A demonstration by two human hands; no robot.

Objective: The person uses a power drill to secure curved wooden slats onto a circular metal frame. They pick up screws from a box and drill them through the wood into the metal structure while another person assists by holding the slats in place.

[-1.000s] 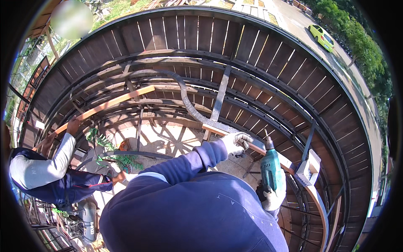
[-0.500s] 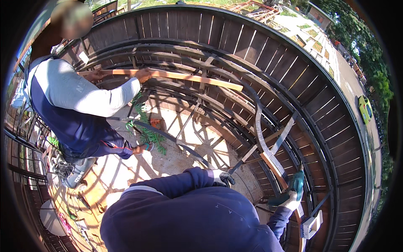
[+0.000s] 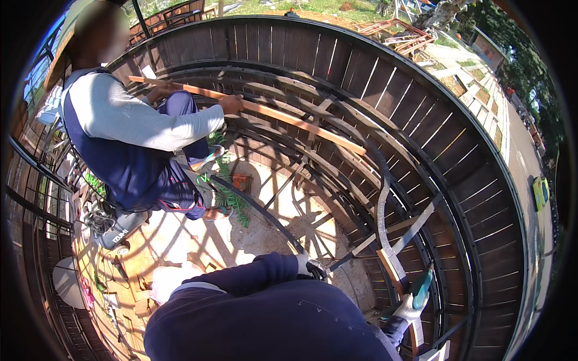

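Note:
My right hand (image 3: 410,308), in a pale glove, grips a teal power drill (image 3: 423,287) whose bit points away from me. The drill is beside a curved bench frame with a wooden strip (image 3: 392,272) along it. My left hand (image 3: 310,267), in a white glove with dark fingers, is curled at a dark metal bar (image 3: 344,259) where it meets another dark bar (image 3: 259,207). A co-worker (image 3: 135,132) at the left holds a long wooden slat (image 3: 301,125) in both hands, its far end resting near the curved frame.
A curved wall of dark slats (image 3: 421,102) rings the work space, with tiered bench rails inside. Green leaves (image 3: 232,201) and an orange object (image 3: 242,183) lie on the floor. At left stand a dark bag (image 3: 117,228) and scattered tools; a white bracket-like piece (image 3: 435,354) is at lower right.
The co-worker has raised one leg onto the bench, and the slat has shifted right and down in view. The drill now tilts more upright; my left hand sits slightly lower.

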